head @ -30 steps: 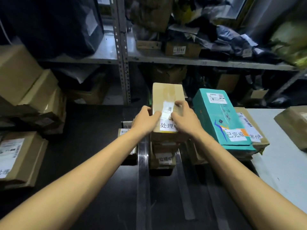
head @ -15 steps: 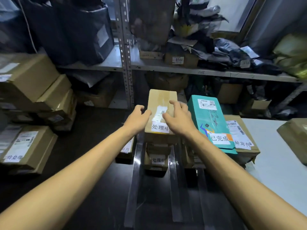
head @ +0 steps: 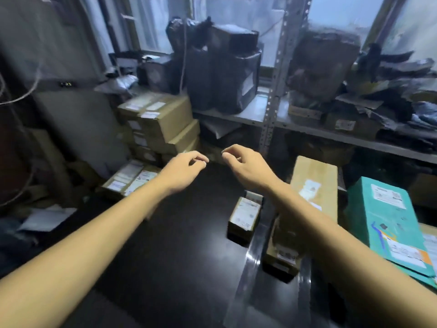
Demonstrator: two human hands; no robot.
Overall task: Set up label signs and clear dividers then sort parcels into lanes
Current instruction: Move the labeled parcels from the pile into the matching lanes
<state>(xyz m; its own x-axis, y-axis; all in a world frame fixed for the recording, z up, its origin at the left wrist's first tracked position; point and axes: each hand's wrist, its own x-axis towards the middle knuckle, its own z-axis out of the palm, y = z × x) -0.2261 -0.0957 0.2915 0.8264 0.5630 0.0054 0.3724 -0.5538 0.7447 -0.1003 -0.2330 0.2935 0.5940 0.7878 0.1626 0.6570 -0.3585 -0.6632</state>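
Observation:
My left hand (head: 183, 170) and my right hand (head: 246, 165) hover empty over the dark table (head: 165, 245), fingers loosely curled, a short gap between them. To the right, a long brown parcel (head: 314, 185) lies on top of a stack of boxes, its label partly hidden by my right forearm. A small brown box (head: 244, 217) sits left of that stack. A clear divider strip (head: 253, 263) runs along the table between them. A teal parcel (head: 387, 221) with a white label sign lies at the far right.
A pile of brown cartons (head: 160, 124) stands at the back left, with a flat labelled box (head: 130, 181) in front of it. A metal shelf rack (head: 272, 110) behind the table holds dark bags and boxes. Papers (head: 45, 218) lie at the left edge.
Both hands let go of the long brown parcel and moved left, away from it. The view swung to the left, so the parcel stacks now sit at the right.

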